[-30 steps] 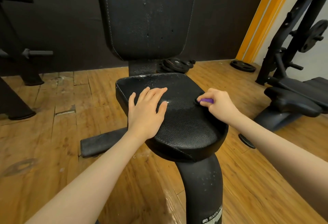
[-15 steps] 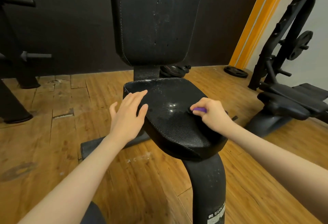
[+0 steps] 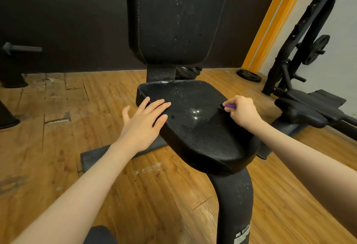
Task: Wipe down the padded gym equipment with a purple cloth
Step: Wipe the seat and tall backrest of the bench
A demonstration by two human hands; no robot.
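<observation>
A black padded seat [image 3: 197, 127] sits on a curved black post, with an upright padded backrest [image 3: 173, 17] behind it. Both pads show pale specks and scuffs. My left hand [image 3: 143, 122] lies flat with straight fingers on the seat's left edge. My right hand [image 3: 241, 113] is curled at the seat's right edge and grips a small purple cloth [image 3: 230, 106]; only a bit of the cloth shows between the fingers.
Worn wooden floorboards [image 3: 58, 127] surround the machine. Weight plates [image 3: 248, 75] lie by the orange wall strip. Another black bench and rack [image 3: 309, 106] stand close on the right. Dark equipment legs [image 3: 11, 81] stand at the left, and a floor bar [image 3: 100, 154] runs under the seat.
My left hand slid from the middle of the seat to its left edge. My right hand with the cloth stayed at the right edge. The view shifted a little.
</observation>
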